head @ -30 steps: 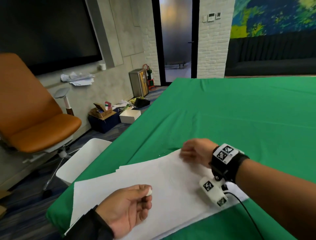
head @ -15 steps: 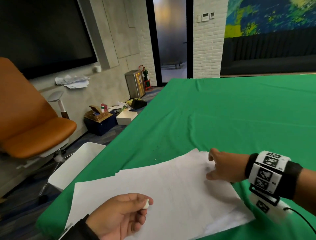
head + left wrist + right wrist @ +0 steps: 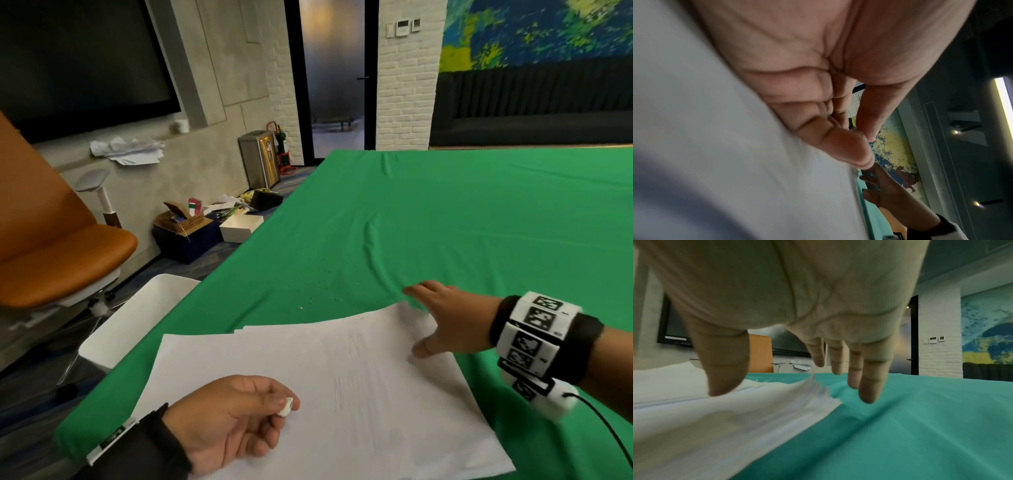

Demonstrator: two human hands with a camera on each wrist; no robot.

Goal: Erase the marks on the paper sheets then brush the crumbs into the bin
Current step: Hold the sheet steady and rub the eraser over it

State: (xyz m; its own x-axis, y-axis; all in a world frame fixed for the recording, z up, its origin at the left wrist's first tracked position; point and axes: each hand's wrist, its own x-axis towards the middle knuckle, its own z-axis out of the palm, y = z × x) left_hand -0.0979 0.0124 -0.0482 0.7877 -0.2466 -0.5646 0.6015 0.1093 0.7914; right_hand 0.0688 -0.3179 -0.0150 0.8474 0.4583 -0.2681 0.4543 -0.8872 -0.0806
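Note:
White paper sheets (image 3: 342,383) lie stacked and offset on the green tablecloth (image 3: 462,222) near its front edge. My left hand (image 3: 233,414) rests on the sheets and pinches a small white eraser (image 3: 285,406) between thumb and fingertips. My right hand (image 3: 442,322) hovers at the stack's far right corner with straight, spread fingers (image 3: 869,386) and holds nothing. Its thumb (image 3: 723,369) is over the paper (image 3: 715,418). Small eraser crumbs (image 3: 322,294) are scattered on the cloth just beyond the sheets. A white bin (image 3: 137,322) stands on the floor by the table's left edge.
An orange swivel chair (image 3: 58,240) stands left of the bin. Boxes and clutter (image 3: 205,226) lie on the floor by the wall, with a metal trash can (image 3: 260,157) near the door. The green cloth stretches far back and right.
My right hand swept rightward from the sheets' far edge to their right corner and opened its fingers. More crumbs now show on the cloth. The left hand kept its hold on the eraser.

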